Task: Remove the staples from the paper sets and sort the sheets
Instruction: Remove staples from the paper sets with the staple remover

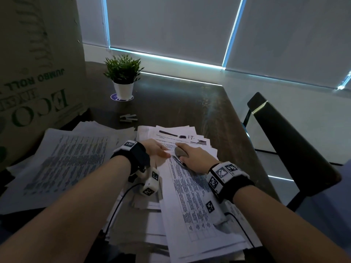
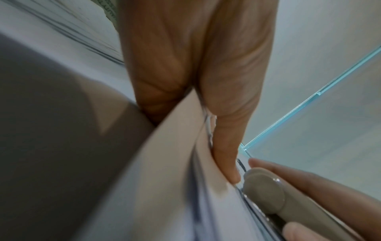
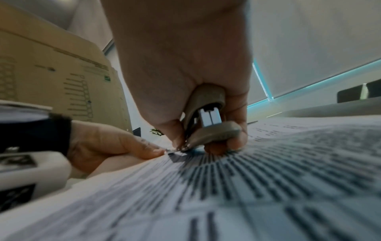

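A stapled paper set (image 1: 190, 196) printed with a table lies slanted on top of a paper heap in front of me. My left hand (image 1: 160, 149) pinches its top left corner, thumb on top (image 2: 225, 156) and fingers underneath. My right hand (image 1: 196, 158) grips a grey staple remover (image 1: 180, 151) between thumb and fingers. In the right wrist view the staple remover (image 3: 210, 117) has its metal tips down at that corner of the paper set (image 3: 247, 187), right beside my left hand's (image 3: 115, 143) thumb. The staple itself is too small to make out.
A spread stack of printed sheets (image 1: 62, 160) lies to the left, another stack (image 1: 182, 137) just beyond my hands. Strips of staples (image 1: 129, 117), a potted plant (image 1: 123, 80) and a big cardboard box (image 1: 38, 73) stand on the dark table (image 1: 190, 103). A black chair (image 1: 284, 139) is at the right.
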`<state>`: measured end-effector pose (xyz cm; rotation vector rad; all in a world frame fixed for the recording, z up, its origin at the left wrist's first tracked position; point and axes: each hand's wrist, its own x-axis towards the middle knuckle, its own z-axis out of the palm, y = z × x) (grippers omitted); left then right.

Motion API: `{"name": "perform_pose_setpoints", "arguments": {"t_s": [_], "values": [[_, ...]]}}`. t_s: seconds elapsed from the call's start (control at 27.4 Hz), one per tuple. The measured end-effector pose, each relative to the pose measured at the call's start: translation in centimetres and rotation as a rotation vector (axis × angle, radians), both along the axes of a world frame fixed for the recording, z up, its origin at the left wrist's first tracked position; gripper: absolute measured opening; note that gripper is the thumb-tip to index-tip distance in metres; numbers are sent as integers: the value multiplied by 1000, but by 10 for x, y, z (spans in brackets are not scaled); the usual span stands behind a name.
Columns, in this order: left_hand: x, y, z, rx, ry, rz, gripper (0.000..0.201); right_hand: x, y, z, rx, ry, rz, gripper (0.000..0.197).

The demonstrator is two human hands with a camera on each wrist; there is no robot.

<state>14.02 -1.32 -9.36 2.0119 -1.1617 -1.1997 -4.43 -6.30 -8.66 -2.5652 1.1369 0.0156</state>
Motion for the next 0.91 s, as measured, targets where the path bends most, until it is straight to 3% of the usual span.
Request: {"name": "perform_pose_setpoints", "arguments": {"t_s": [0.22,0.4,0.69,0.77,0.91], "values": [[-2,4,4,30,-3,-36,36,13,11,-4,-59,-69,0,49],[-1,3,1,31,-26,-28,38,14,14,-2,-133,-36,24,25],[-11,-2,-1,-57,-161,32,45,8,-22,7,250,-223,38,26],[-15,-2,0,-61,-153,35,47,3,-23,7,389,-361,-16,26],[-18,-5,0,-59,-146,37,41,-6,-14,-5,794,-762,-315,25]]}}
